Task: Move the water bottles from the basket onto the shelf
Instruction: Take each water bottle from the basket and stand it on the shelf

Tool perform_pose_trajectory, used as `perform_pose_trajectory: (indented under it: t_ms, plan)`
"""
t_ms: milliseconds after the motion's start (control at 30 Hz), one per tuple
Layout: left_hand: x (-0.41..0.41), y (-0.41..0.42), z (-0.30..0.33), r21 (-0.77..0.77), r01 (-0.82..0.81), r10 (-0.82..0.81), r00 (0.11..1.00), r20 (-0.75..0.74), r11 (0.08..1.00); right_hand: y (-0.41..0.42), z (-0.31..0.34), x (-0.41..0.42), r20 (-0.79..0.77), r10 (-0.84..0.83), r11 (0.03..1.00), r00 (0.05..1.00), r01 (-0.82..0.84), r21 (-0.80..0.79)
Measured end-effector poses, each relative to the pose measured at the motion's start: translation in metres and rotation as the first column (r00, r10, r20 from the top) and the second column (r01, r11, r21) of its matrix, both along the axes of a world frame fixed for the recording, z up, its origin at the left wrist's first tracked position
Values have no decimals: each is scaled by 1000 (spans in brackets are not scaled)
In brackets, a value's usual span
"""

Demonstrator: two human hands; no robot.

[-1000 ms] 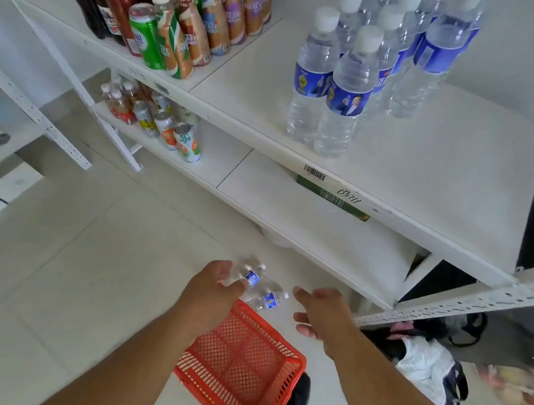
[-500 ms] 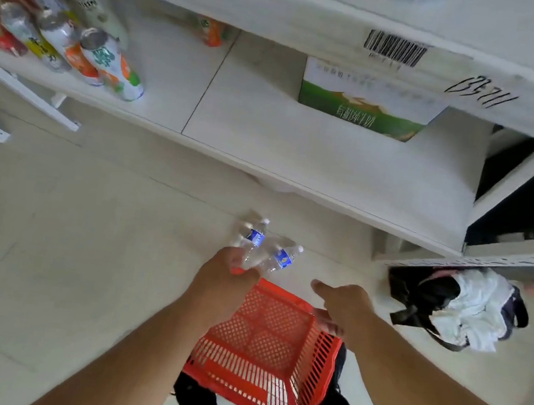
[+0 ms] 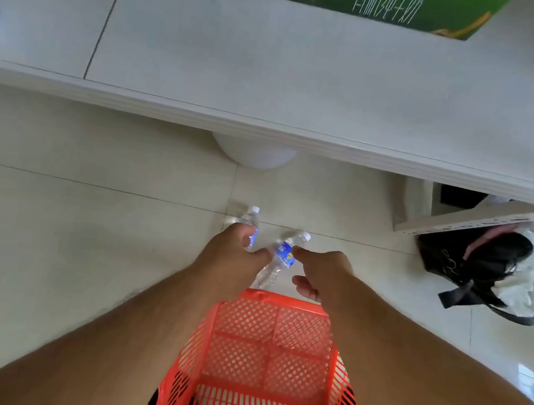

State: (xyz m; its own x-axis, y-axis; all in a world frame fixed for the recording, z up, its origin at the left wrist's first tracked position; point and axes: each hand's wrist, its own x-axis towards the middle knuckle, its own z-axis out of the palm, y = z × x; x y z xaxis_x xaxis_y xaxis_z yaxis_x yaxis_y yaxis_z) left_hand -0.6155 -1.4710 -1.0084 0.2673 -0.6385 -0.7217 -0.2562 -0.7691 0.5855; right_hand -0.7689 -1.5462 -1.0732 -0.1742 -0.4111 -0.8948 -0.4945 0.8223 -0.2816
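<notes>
White shelf board [image 3: 277, 75] fills the upper part of the view, with a green carton [image 3: 389, 2] standing at its back edge. Below it lies the pale tiled floor [image 3: 65, 224], and a dark bag with a white garment [image 3: 505, 269] sits on the tiles at the right, beside the shelf's upright. A red mesh basket [image 3: 269, 365] stands on the floor nearest the person, between the two forearms; no bottle shows inside it. Just beyond its far rim two water bottles lie on the tiles. The left hand [image 3: 233, 253] reaches over the left bottle [image 3: 251, 219], fingers curled down onto its body, though whether this grip has closed round it I cannot tell. The right hand [image 3: 321, 273] has its fingertips and thumb either side of the right bottle [image 3: 281, 256], fingers loosely curled and touching the blue label, its grip not visibly closed.
</notes>
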Motion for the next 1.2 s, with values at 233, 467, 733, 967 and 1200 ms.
perform_pose_trajectory:
  t_ms: [233,467,733,967,1200]
  plan:
    - [5,-23,-130,46,75,-76,997,31,996,-5,-164,10,2,-6,995,1000,5,103]
    - [10,-26,-208,82,117,-118,993,11,990,-7,-264,18,-28,77,964,997,-67,256]
    - [6,-34,-225,75,155,-158,987,31,985,-11,-308,18,-104,203,968,974,-184,171]
    - [-16,-32,-139,40,81,-83,995,52,996,-21,-173,3,-50,148,982,988,-153,-113]
    - [-63,-13,52,-34,167,-162,979,121,985,-6,55,-32,-19,224,930,974,-220,-294]
